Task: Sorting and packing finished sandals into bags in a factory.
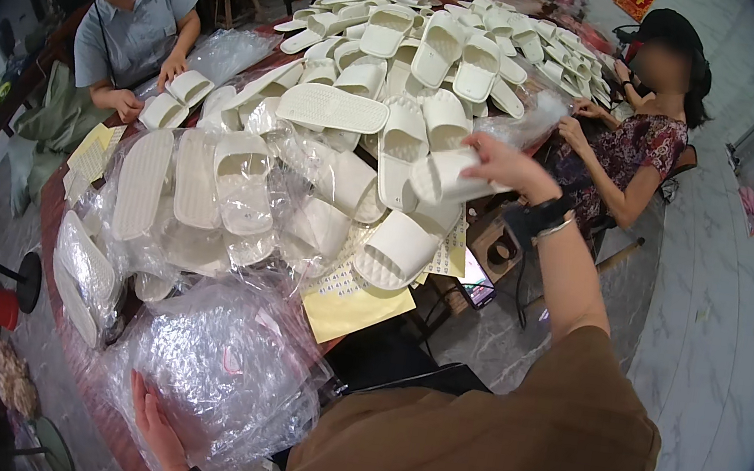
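My right hand (pixel 508 167) reaches over the near side of the table, its fingers closed on the edge of a white slide slipper (pixel 442 177). Just below it lies another white slide (pixel 399 250), resting on a yellow sticker sheet (pixel 352 313). My left hand (pixel 157 426) is low at the left, fingers stretched flat against a heap of clear plastic bags (pixel 232 359). Between the hands are several slides wrapped in clear plastic, such as one bagged slipper (pixel 245 185) with its strap facing up.
A large pile of white slides (pixel 389 32) covers the far table. A co-worker (pixel 134 22) at the left handles a pair of slides; another person (pixel 636 146) sits at the right. A phone (pixel 476 282) lies below the table's right edge. More sticker sheets (pixel 94 155) lie at the left.
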The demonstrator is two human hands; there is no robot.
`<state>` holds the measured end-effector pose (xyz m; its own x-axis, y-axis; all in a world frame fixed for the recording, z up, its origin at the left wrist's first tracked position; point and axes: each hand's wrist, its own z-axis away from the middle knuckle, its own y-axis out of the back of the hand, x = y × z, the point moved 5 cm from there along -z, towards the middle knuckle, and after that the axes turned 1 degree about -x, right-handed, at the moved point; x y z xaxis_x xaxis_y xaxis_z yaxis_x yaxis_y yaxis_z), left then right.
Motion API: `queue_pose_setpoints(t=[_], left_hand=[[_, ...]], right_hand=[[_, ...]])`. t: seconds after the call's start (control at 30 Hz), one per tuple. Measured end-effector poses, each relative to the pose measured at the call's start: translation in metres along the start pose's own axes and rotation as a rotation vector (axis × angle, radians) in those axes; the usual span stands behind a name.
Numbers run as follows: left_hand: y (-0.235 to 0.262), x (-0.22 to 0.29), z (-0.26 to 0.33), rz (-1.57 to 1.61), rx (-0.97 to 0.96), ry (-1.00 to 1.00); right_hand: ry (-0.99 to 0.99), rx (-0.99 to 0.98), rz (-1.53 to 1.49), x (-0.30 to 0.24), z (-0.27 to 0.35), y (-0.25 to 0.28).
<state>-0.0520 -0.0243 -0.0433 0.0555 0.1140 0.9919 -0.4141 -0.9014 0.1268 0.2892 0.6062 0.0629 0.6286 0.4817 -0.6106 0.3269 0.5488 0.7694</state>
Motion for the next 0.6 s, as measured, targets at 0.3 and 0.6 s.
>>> queue_pose_setpoints(t=[0.3, 0.6], left_hand=[[-0.003, 0.003, 0.000, 0.005, 0.033, 0.017], [-0.004, 0.007, -0.003, -0.066, 0.072, 0.022]], right_hand=[[0.112, 0.289, -0.045, -0.063, -0.071, 0.114], [0.281, 0.736, 0.551, -0.092, -0.189, 0.167]])
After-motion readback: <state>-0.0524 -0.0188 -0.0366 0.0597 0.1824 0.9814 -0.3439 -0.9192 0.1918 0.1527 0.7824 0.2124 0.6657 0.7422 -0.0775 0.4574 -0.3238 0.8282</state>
